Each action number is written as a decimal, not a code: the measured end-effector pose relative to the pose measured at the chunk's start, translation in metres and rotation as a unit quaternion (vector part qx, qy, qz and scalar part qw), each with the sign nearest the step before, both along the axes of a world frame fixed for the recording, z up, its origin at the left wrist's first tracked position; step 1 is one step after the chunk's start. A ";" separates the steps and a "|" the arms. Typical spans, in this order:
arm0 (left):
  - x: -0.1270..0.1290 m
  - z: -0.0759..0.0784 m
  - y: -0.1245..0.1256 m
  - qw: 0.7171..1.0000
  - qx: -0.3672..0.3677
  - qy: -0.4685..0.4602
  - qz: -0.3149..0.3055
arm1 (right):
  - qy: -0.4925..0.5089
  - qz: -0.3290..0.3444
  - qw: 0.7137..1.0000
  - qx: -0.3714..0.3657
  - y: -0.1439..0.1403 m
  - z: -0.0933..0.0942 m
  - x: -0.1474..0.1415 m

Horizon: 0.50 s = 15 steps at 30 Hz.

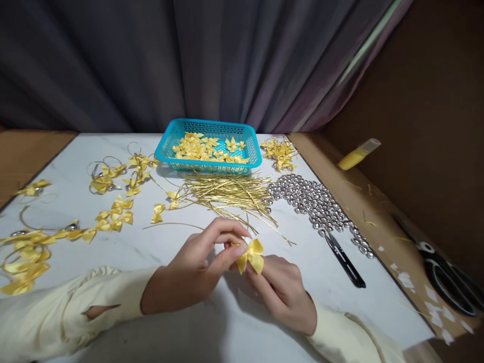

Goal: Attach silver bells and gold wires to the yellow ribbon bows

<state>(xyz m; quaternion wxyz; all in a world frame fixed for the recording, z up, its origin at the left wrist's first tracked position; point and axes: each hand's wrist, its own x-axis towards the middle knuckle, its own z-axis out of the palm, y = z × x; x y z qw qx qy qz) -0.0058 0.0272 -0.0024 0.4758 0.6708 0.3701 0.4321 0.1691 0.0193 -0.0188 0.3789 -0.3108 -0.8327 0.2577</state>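
Between my two hands, over the front middle of the white board, is a yellow ribbon bow. My left hand pinches it from the left with thumb and fingers. From the right, my right hand has its fingers closed at the bow's lower edge. The bow's back is hidden, and I cannot make out whether a wire or bell is with it. Just beyond the hands lies a loose pile of gold wire ties. A single yellow bow rests to the left of that pile.
A blue basket of yellow bows stands at the back. Silver bells spread along the right, with a black-handled craft knife beside them. Bows with wire lie on the left. Black scissors and a yellow tube sit far right.
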 end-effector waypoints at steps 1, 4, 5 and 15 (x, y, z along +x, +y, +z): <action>0.000 0.000 -0.001 1.000 0.010 0.001 -0.004 | -0.002 -0.003 1.000 0.018 -0.001 -0.001 0.000; 0.000 0.000 -0.004 0.999 0.034 0.006 -0.012 | -0.004 -0.011 0.998 0.069 -0.003 -0.004 -0.001; 0.000 0.000 -0.004 0.999 0.044 0.011 -0.012 | -0.003 -0.014 0.997 0.081 -0.003 -0.005 -0.002; 0.000 0.002 -0.005 0.976 0.192 0.095 0.022 | -0.018 -0.027 0.995 0.099 -0.008 -0.004 -0.003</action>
